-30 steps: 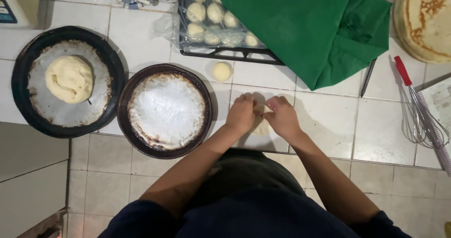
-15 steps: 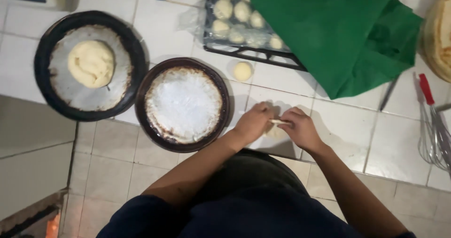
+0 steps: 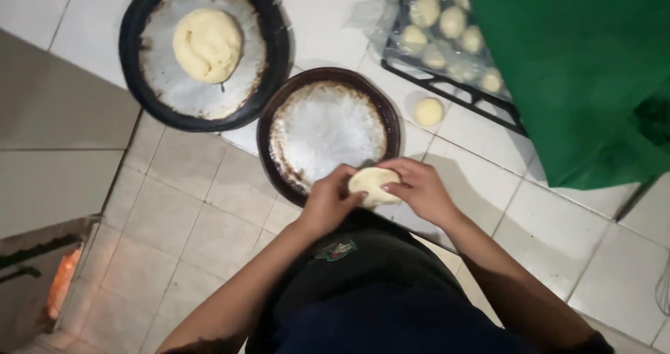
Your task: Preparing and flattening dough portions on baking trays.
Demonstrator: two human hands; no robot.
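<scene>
Two round dark pans on the white tiled counter (image 3: 488, 179): far pan (image 3: 139, 82) holds a flattened dough piece (image 3: 207, 44), near pan (image 3: 276, 144) is floured w/ nothing in it. Behind to the right, a black tray (image 3: 453, 92) w/ dough balls under plastic, partly hidden by a green cloth (image 3: 579, 68); one loose dough ball (image 3: 428, 111) lies just beside the tray edge. Bottom left, a glow from an oven opening (image 3: 59, 284).

Dough disc (image 3: 373, 185) sits between both hands, over the near pan's front-right rim, above the counter edge. Left hand (image 3: 328, 204) grips its left side, fingers curled round it; right hand (image 3: 419, 190) covers its right side, fingers bent over the top. Bare tile to the right of the hands; pans crowd the left.
</scene>
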